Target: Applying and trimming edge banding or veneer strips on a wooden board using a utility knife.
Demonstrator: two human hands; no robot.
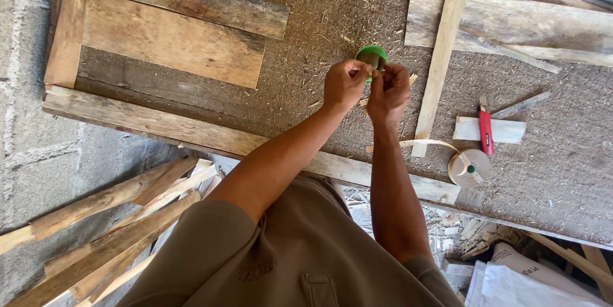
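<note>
both hands are meeting above a dusty wooden workbench: the left hand and right hand are pinching a thin pale wooden sliver beside a small round green cup. the sliver could snap or slip if it is squeezed unevenly.

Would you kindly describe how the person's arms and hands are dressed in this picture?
Both hands, the left hand and the right hand, are bare, with no gloves, rings or watch visible. The forearms are bare too. Short sleeves of a khaki-brown shirt with a chest pocket cover the upper arms.
</note>
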